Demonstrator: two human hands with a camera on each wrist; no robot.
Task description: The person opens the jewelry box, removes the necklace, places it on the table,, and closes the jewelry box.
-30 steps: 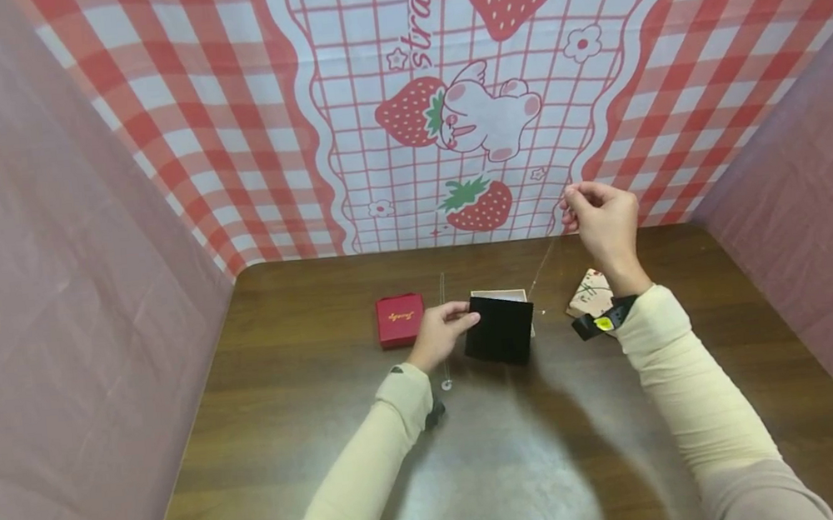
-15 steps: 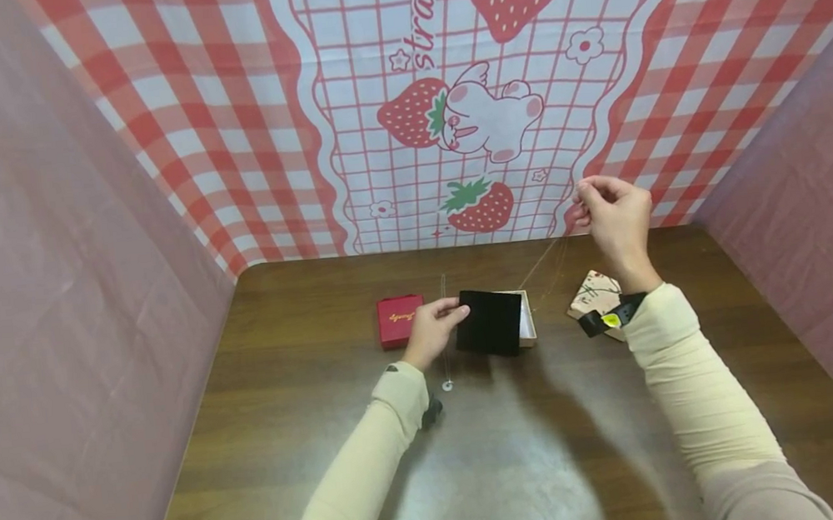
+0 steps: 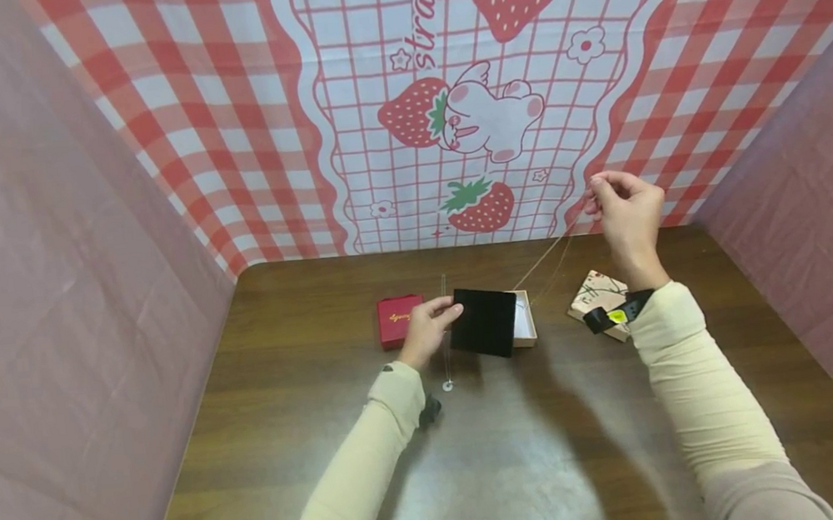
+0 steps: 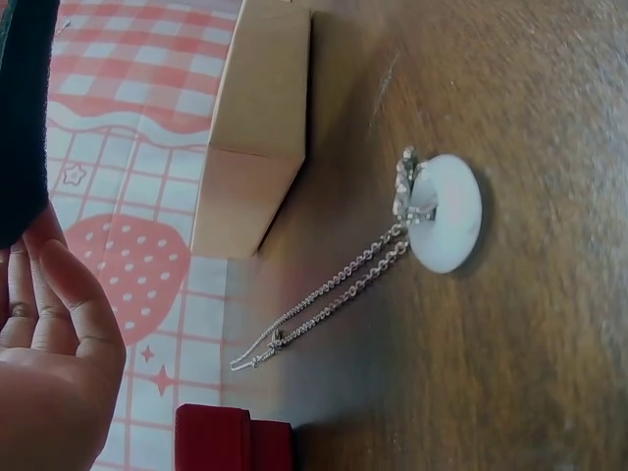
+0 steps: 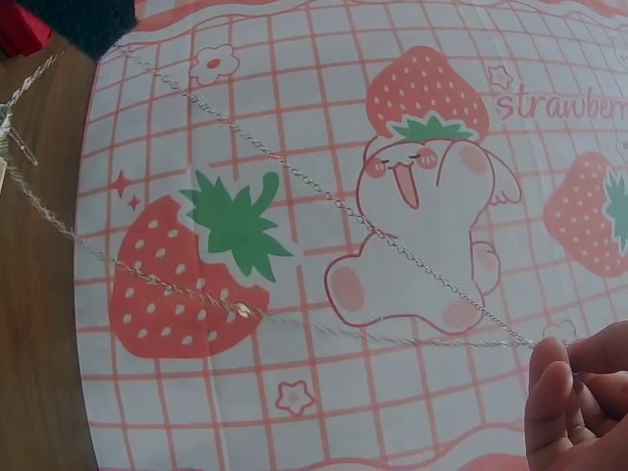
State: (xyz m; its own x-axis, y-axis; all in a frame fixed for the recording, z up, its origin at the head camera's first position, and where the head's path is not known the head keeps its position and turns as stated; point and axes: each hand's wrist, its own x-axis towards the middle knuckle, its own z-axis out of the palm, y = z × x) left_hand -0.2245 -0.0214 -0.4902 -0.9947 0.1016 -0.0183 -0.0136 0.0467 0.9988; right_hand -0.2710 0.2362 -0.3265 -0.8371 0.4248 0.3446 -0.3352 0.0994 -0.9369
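My left hand holds a black square pad by its left edge, thumb on the near face. The pad is raised and partly covers an open shallow box. Up at the right, my right hand pinches a fine silver necklace between thumb and fingertips. Two strands of its chain slope down leftward; one reaches the pad's edge, the other runs towards a small pendant at the left border of the right wrist view. A second necklace, with a white ring pendant, lies on the table beneath my left wrist.
A red box with gold lettering sits left of the pad. The cream patterned lid lies at the right, partly behind my right wrist. A strawberry-print cloth hangs along the wooden table's back edge; plain cloths flank both sides.
My right hand has moved right and slightly up, drawing the chain out into two strands. My left hand has shifted the pad left, showing more of the open box.
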